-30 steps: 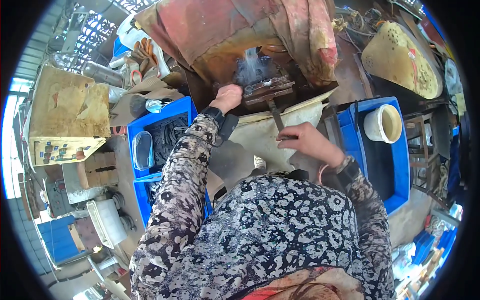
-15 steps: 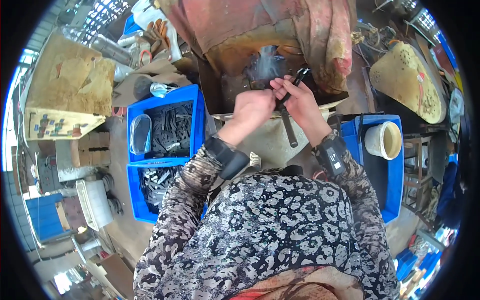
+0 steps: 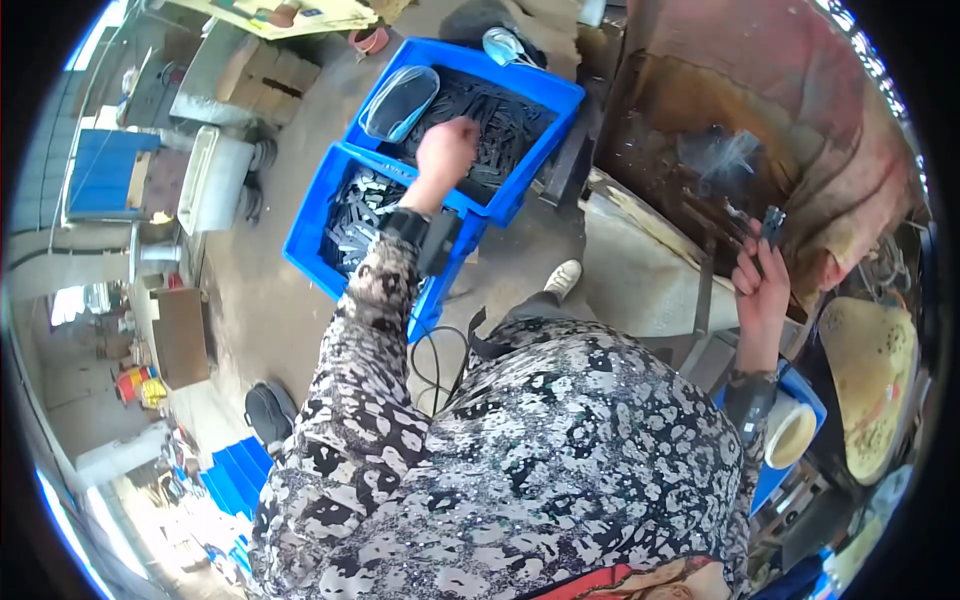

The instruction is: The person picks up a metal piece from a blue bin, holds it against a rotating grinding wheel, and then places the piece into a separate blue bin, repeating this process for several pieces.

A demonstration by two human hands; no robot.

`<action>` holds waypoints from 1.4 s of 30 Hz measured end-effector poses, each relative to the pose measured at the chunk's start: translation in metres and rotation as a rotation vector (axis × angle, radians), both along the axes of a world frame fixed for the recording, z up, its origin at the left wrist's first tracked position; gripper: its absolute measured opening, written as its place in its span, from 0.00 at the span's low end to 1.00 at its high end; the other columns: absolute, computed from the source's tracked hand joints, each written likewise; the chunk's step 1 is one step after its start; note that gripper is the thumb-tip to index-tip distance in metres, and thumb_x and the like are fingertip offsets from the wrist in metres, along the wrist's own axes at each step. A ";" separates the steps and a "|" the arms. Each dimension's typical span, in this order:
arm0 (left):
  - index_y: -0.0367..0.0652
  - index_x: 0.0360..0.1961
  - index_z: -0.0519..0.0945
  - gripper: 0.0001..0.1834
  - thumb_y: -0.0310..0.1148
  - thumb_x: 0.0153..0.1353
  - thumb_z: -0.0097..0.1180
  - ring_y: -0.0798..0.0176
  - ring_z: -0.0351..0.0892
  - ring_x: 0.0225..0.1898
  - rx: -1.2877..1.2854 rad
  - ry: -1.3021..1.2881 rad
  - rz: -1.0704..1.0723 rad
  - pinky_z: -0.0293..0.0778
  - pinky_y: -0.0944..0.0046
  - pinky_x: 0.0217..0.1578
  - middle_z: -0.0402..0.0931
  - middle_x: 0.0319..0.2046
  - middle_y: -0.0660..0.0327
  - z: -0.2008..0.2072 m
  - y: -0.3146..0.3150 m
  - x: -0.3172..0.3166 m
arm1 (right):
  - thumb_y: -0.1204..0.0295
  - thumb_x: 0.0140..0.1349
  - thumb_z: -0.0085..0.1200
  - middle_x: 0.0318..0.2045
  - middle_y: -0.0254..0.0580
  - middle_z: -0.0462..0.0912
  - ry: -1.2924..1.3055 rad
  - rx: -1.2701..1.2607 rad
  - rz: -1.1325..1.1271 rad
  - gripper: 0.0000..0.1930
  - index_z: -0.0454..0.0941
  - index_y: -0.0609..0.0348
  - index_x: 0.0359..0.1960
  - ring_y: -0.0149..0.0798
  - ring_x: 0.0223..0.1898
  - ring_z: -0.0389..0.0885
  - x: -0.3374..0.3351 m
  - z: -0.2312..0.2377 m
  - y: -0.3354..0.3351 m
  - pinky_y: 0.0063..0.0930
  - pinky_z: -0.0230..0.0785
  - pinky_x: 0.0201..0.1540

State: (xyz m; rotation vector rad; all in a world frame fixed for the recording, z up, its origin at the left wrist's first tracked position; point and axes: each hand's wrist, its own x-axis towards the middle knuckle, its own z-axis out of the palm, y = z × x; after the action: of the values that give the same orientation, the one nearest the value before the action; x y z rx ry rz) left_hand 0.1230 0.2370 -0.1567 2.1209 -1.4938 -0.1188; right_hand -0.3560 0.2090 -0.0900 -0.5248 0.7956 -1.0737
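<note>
My left hand (image 3: 447, 157) is over the upper blue bin (image 3: 553, 92), which holds many dark flat metal strips (image 3: 505, 130). Its fingers look curled in, slightly blurred, and whatever they hold is hidden. My right hand (image 3: 762, 290) is at the front of a rust-stained booth (image 3: 660, 110), closed around a dark tool with a metallic end (image 3: 772, 224) that points up and away from me. The tool's exact kind does not show. Beyond it, a pale bluish wisp like smoke or spray (image 3: 725, 155) hangs in the booth.
A second blue bin (image 3: 300, 245) with greyer strips adjoins the first. A clear plastic container (image 3: 400, 104) and a blue mask (image 3: 503, 46) lie at the upper bin. A white bucket (image 3: 790, 436) sits in a blue bin at right. A dark bar (image 3: 705, 285) stands by the booth's front edge.
My view has swung left. My left hand has left my right hand at the booth and moved over the upper blue bin. My right hand still grips the dark tool.
</note>
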 end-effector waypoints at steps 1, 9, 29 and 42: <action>0.48 0.32 0.83 0.09 0.34 0.55 0.52 0.44 0.80 0.35 0.100 -0.042 0.039 0.76 0.48 0.35 0.80 0.29 0.49 -0.022 0.008 0.029 | 0.73 0.69 0.44 0.31 0.32 0.69 0.000 0.000 0.020 0.17 0.66 0.66 0.57 0.19 0.19 0.56 0.000 0.001 -0.001 0.13 0.44 0.17; 0.49 0.38 0.82 0.11 0.33 0.53 0.52 0.46 0.79 0.42 0.361 -0.049 -0.167 0.76 0.50 0.41 0.80 0.37 0.52 -0.051 -0.025 0.023 | 0.73 0.69 0.44 0.30 0.31 0.69 0.176 0.041 0.043 0.15 0.67 0.65 0.55 0.18 0.16 0.54 0.007 0.031 0.013 0.13 0.43 0.15; 0.48 0.45 0.73 0.09 0.33 0.63 0.49 0.52 0.82 0.31 0.355 -0.152 -0.329 0.76 0.55 0.30 0.80 0.29 0.55 -0.044 -0.011 0.066 | 0.72 0.68 0.45 0.27 0.29 0.68 0.079 0.105 0.003 0.14 0.69 0.62 0.53 0.18 0.16 0.55 -0.007 0.062 0.029 0.14 0.43 0.16; 0.43 0.54 0.74 0.17 0.25 0.63 0.47 0.70 0.79 0.34 0.120 1.106 -0.430 0.73 0.69 0.33 0.81 0.35 0.65 0.108 -0.059 -0.105 | 0.73 0.65 0.47 0.27 0.29 0.71 0.341 -0.019 0.194 0.21 0.66 0.65 0.59 0.21 0.16 0.58 -0.009 0.063 0.044 0.15 0.49 0.20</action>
State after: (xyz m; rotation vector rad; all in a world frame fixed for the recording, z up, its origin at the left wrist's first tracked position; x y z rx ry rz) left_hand 0.0180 0.1780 -0.0488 1.3080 -1.1708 -1.3109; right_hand -0.3653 0.2531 -0.0267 -0.7983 1.0099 -0.8226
